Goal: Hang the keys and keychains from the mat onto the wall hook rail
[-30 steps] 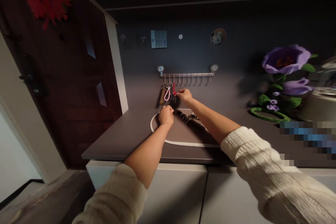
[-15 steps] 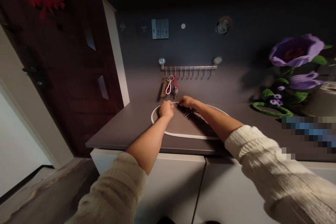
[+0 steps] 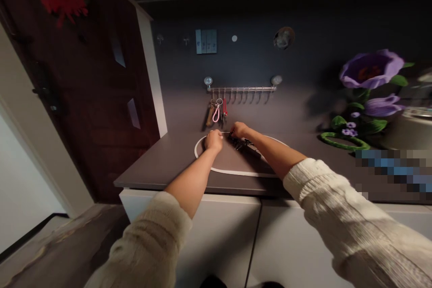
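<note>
White flat-fronted cabinet (image 3: 209, 234) below, topped by a dark grey-brown smooth countertop (image 3: 151, 162). On it, a brown rounded mat or shallow tray with a white rim (image 3: 232, 173); right end hidden by forearm. Clear rail with a row of small hooks (image 3: 243, 89) on the dark wall behind.

Left hand (image 3: 213, 140): over the mat's left end, fingers curled in; contents, if any, hidden. Right hand (image 3: 239, 129): at the far edge of the cluster of dark and silvery metal keys (image 3: 241, 145), fingers bent down; cannot tell whether they pinch a piece. Cluster lies on the mat, partly under hand and wrist.

Hanging at the rail's left: brown elongated fob (image 3: 209, 115), pink looped strap (image 3: 216, 114), thin red cord with small metal pieces (image 3: 225, 105).

Handling, my judgement: pieces overlap and may snag. Best to take one by its ring or end, between thumb and forefinger, lift slowly, and let the left hand steady the rest. Keep knuckles clear of the hanging pieces.
</note>
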